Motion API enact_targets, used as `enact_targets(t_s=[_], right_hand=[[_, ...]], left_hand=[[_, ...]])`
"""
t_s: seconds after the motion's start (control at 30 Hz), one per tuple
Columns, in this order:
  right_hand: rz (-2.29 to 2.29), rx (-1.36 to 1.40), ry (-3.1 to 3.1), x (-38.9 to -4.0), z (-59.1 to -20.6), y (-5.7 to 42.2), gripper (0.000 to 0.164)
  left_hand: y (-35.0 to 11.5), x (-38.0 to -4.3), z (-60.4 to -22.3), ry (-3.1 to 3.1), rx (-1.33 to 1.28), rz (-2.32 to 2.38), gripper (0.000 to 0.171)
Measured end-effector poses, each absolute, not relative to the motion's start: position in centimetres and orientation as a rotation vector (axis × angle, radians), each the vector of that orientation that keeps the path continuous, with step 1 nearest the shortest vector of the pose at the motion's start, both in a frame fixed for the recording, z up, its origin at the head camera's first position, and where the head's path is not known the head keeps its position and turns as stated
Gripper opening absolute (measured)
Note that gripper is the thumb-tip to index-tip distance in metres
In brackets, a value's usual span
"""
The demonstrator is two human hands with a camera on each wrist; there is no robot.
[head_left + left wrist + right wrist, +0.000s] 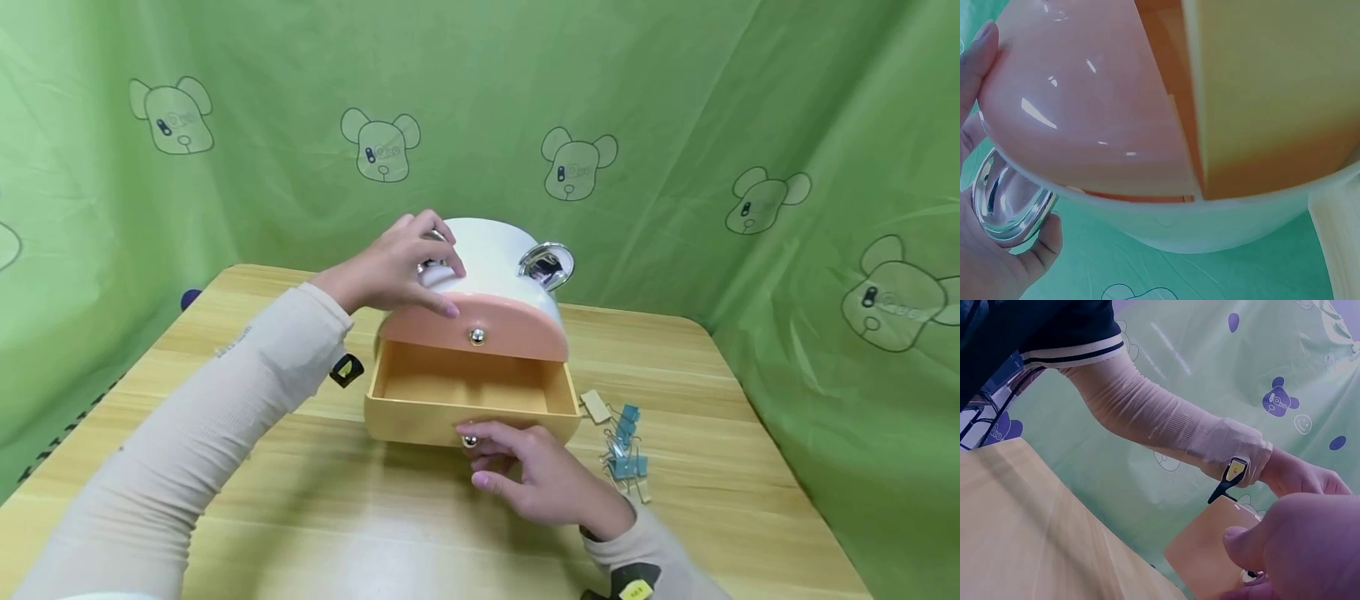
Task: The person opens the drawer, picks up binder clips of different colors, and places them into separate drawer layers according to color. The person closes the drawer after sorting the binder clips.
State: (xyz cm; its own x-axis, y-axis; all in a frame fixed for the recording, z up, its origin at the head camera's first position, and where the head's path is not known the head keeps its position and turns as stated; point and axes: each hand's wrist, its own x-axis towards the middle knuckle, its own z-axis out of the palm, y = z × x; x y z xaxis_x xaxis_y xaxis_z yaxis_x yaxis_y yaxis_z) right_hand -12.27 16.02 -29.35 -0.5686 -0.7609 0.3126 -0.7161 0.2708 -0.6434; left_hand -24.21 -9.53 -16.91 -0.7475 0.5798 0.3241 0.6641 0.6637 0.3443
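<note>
A small white drawer box [491, 250] with silver ears stands on the table. Its upper pink drawer [435, 325] is closed, while the lower yellow drawer [420, 421] is pulled out with a bare inside. My left hand [405, 262] grips the box around its left silver ear [1013, 200], thumb against the pink front. At the yellow drawer's front, my right hand [536, 475] has its fingers about the round silver knob [470, 440], index finger along its top. The knob shows partly behind the thumb in the right wrist view.
Several blue and cream binder clips [626, 442] lie on the wooden table [315, 492] to the right of the box. A green curtain [480, 67] with bear prints hangs behind and around the table.
</note>
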Motion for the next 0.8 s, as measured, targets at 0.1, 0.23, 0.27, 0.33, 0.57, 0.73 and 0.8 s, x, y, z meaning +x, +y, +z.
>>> enact_targets(t_s=[0.1, 0.23, 0.27, 0.33, 0.57, 0.73, 0.8], right_hand=[[-1.15, -1.432, 2.472, -12.1, -29.2, 16.2, 0.045], [-1.121, -1.444, 2.478, -12.0, -29.0, 16.6, 0.047], [-1.13, -1.448, 2.475, -12.0, -29.0, 16.6, 0.047], [-1.175, -1.451, 2.467, -12.0, -29.0, 16.8, 0.045], [-1.43, -1.48, 2.533, -11.9, -28.2, 17.6, 0.034], [-1.597, -1.532, 2.594, -12.2, -27.4, 18.6, 0.031], [-1.663, -1.516, 2.603, -12.3, -27.1, 19.0, 0.031]], left_hand=[[-9.4, -24.1, -17.0, -2.673, -1.019, -0.669, 0.048], [-9.4, -24.0, -17.1, -2.656, -1.019, -0.677, 0.048], [-9.4, -24.0, -17.1, -2.654, -1.018, -0.678, 0.048], [-9.5, -23.9, -17.1, -2.656, -1.017, -0.675, 0.047], [-9.6, -24.1, -17.1, -2.657, -1.026, -0.656, 0.048], [-9.5, -24.2, -17.2, -2.657, -1.025, -0.652, 0.047], [-9.5, -24.2, -17.2, -2.659, -1.023, -0.651, 0.047]])
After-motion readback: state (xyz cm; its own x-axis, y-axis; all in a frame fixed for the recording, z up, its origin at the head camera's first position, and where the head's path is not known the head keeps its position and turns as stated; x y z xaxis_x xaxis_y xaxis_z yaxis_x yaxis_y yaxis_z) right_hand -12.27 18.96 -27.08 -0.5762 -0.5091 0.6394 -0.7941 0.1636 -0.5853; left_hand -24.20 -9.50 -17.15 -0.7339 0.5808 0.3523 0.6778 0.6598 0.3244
